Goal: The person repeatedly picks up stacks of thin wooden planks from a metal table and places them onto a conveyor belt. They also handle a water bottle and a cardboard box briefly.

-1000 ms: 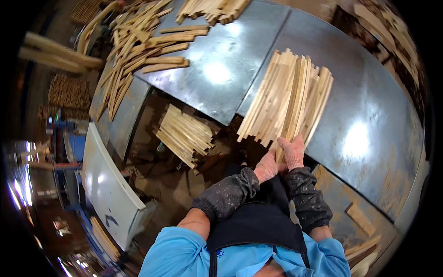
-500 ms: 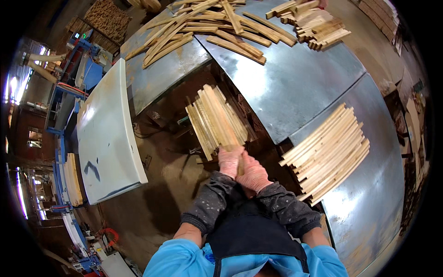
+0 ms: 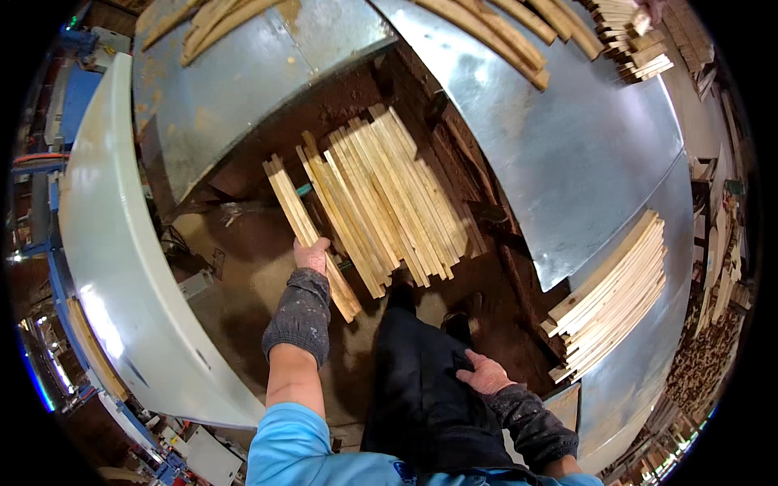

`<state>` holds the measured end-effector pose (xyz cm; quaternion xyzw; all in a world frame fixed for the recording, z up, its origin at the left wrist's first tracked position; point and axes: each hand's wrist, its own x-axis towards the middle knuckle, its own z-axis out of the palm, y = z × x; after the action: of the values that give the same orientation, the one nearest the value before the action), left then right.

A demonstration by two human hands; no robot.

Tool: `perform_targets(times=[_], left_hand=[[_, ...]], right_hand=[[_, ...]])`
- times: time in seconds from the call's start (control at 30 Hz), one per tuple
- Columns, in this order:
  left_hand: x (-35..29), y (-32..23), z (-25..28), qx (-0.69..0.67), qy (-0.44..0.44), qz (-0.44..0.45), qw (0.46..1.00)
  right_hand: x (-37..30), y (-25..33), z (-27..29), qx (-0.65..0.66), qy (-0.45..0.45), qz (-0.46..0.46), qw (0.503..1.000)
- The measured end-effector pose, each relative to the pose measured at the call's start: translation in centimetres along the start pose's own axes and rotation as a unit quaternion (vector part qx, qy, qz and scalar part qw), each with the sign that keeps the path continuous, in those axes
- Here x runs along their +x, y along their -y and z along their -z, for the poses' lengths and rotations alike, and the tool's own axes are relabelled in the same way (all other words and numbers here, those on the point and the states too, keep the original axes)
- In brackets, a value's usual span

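Observation:
My left hand (image 3: 311,256) is wrapped round a small bundle of wooden strips (image 3: 293,202), held slanting at the left side of a low stack. That stack of wooden strips (image 3: 389,194) lies side by side below the tabletop level, in the gap between the metal tables. My right hand (image 3: 488,375) is beside my dark apron, fingers apart, with nothing in it. Further right, a neat pile of pale strips (image 3: 620,296) rests on the metal table.
Shiny metal tabletops (image 3: 567,146) surround the gap at the far side and right. A pale curved panel (image 3: 121,235) stands at the left. Loose strips (image 3: 494,36) lie on the far table, near another stack (image 3: 628,36) where a person's hand shows.
My hands, earlier together on wood over the low stack, have separated. The left now grips strips at the stack's left side; the right has drawn back to my apron. The view has tilted down.

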<state>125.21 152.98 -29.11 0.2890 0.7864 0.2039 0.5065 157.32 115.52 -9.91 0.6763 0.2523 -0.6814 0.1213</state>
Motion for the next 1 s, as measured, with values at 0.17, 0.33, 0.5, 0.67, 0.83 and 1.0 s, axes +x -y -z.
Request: perform_targets(times=[0.17,0.33,0.5,0.67,0.83,1.0], left_hand=[[6.3,5.6,-2.4,-0.016,0.156,-0.021,0.987],[6.7,6.6,-1.5,0.126,0.170,-0.050,0.976],[-3.2,0.0,-2.3,0.062,0.017,0.046,0.997],[-13.8,-6.5,-6.5,0.148,0.080,-0.137,0.976],[-24.7,-7.8,-15.8,0.104,0.352,-0.274,0.889],[-35.0,-8.2,-30.2,0.297,0.448,-0.438,0.721]], right_hand=[[1.5,0.5,-1.2,0.061,0.052,-0.045,0.996],[1.4,2.7,-1.0,0.119,0.048,-0.013,0.992],[-0.6,3.6,0.2,0.088,-0.034,0.088,0.992],[-4.7,1.2,2.9,0.203,-0.056,0.095,0.973],[-8.8,-4.9,4.6,0.353,-0.188,0.147,0.905],[-11.1,-17.9,6.6,0.444,-0.424,0.138,0.777]])
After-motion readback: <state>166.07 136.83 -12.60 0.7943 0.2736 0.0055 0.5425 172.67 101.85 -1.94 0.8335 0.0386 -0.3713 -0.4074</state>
